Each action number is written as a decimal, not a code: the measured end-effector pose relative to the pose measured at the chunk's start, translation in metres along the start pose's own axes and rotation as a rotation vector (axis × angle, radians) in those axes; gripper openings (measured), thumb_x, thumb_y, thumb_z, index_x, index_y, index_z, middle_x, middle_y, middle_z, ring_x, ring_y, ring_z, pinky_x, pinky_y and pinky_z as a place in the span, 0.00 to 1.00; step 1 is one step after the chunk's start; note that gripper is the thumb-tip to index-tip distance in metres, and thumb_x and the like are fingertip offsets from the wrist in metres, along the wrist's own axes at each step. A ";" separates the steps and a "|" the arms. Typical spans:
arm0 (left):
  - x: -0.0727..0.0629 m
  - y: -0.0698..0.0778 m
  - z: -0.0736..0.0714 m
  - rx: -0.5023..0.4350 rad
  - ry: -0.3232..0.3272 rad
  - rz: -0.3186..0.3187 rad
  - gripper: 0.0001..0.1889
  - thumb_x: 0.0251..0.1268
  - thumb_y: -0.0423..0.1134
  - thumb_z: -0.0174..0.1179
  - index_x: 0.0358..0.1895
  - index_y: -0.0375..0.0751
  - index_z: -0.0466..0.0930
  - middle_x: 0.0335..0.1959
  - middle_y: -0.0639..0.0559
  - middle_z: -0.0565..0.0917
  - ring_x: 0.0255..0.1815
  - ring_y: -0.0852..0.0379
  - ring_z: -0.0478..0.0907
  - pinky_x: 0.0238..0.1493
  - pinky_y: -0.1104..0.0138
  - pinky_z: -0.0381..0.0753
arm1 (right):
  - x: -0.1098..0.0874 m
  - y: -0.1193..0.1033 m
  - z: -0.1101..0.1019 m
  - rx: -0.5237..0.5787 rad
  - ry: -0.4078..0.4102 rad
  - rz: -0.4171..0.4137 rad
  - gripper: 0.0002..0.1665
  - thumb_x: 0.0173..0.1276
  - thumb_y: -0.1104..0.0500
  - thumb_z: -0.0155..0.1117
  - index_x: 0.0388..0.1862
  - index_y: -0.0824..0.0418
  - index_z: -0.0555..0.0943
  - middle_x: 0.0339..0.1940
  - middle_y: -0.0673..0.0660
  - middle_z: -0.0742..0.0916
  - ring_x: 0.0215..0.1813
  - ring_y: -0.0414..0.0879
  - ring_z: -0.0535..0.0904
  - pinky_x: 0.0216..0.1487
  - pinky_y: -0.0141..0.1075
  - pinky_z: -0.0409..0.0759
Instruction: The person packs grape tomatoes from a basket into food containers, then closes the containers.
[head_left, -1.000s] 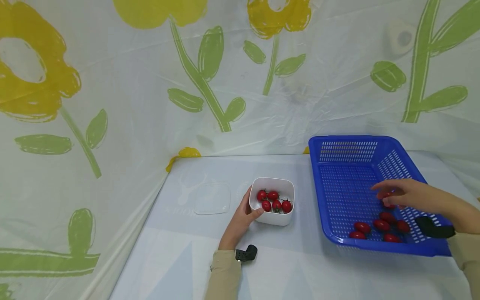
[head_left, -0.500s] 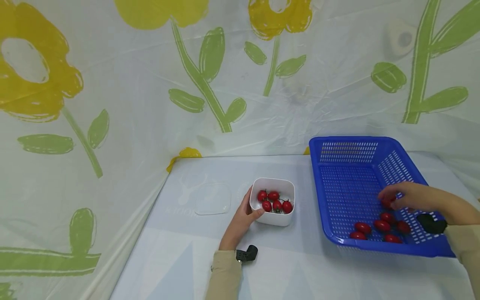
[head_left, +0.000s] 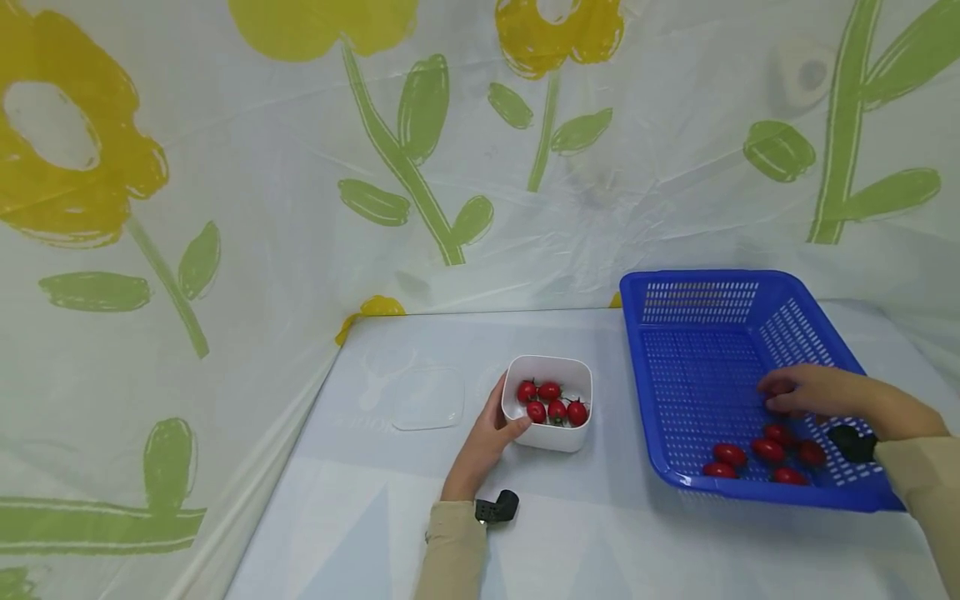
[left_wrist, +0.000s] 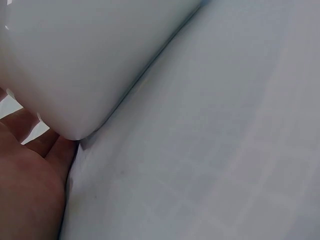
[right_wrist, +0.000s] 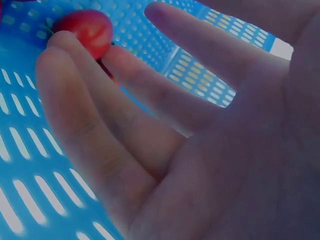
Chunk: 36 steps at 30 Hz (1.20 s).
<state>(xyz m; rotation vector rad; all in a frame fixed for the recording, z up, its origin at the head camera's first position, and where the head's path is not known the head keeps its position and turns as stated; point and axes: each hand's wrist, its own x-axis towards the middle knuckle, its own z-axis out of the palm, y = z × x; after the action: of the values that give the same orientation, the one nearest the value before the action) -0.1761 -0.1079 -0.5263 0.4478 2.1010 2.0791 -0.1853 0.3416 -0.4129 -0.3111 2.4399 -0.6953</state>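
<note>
My left hand point(head_left: 483, 433) holds a small white container point(head_left: 551, 437) by its left side, thumb at the near rim. Several red cherry tomatoes point(head_left: 557, 408) with green stems lie inside it. The left wrist view shows the container's smooth wall point(left_wrist: 90, 55), with fingers curled at its lower edge. My right hand point(head_left: 832, 396) is down in the blue plastic basket point(head_left: 693, 367), pinching a cherry tomato point(right_wrist: 90, 32) at its fingertips; the fingers partly hide it. Several loose red tomatoes point(head_left: 768, 451) lie near the basket's front corner, close to that hand.
A clear square lid point(head_left: 429, 400) lies on the table to the left of the container. The white patterned tablecloth point(head_left: 555, 533) stretches in front. Behind and to the left hangs a flowered plastic sheet point(head_left: 285, 208). The basket's raised walls surround my right hand.
My right hand has shifted slightly right and its fingers have drawn in around a tomato. My left hand and the container have stayed in place.
</note>
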 end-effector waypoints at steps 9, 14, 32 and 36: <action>0.000 -0.001 0.001 -0.008 -0.009 0.000 0.37 0.59 0.37 0.56 0.67 0.68 0.48 0.67 0.63 0.55 0.67 0.59 0.51 0.63 0.58 0.56 | 0.009 0.007 0.009 0.032 -0.011 -0.003 0.28 0.60 0.56 0.60 0.53 0.75 0.69 0.47 0.70 0.77 0.42 0.54 0.77 0.36 0.45 0.79; -0.001 -0.001 0.002 0.005 -0.011 -0.004 0.37 0.60 0.37 0.56 0.68 0.67 0.47 0.67 0.62 0.54 0.67 0.58 0.51 0.63 0.59 0.57 | 0.011 0.007 0.013 -0.001 -0.004 -0.002 0.29 0.58 0.55 0.61 0.53 0.73 0.71 0.47 0.69 0.77 0.41 0.51 0.76 0.35 0.43 0.79; 0.000 -0.004 -0.001 0.003 -0.006 0.008 0.37 0.60 0.38 0.56 0.68 0.66 0.47 0.68 0.61 0.54 0.67 0.59 0.51 0.63 0.60 0.57 | 0.020 0.000 0.014 -0.107 0.035 -0.018 0.08 0.58 0.61 0.59 0.37 0.62 0.76 0.31 0.52 0.78 0.32 0.46 0.72 0.32 0.39 0.75; 0.000 -0.003 -0.001 0.006 -0.010 0.011 0.37 0.60 0.37 0.56 0.68 0.65 0.47 0.68 0.60 0.54 0.67 0.58 0.51 0.63 0.60 0.57 | 0.018 -0.004 0.011 -0.157 0.102 -0.068 0.12 0.57 0.60 0.59 0.40 0.64 0.77 0.34 0.53 0.80 0.36 0.48 0.74 0.36 0.44 0.76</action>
<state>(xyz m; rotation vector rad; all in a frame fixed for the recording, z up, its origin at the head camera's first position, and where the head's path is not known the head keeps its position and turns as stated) -0.1770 -0.1083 -0.5293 0.4708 2.1043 2.0733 -0.1928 0.3275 -0.4266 -0.4316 2.5982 -0.5612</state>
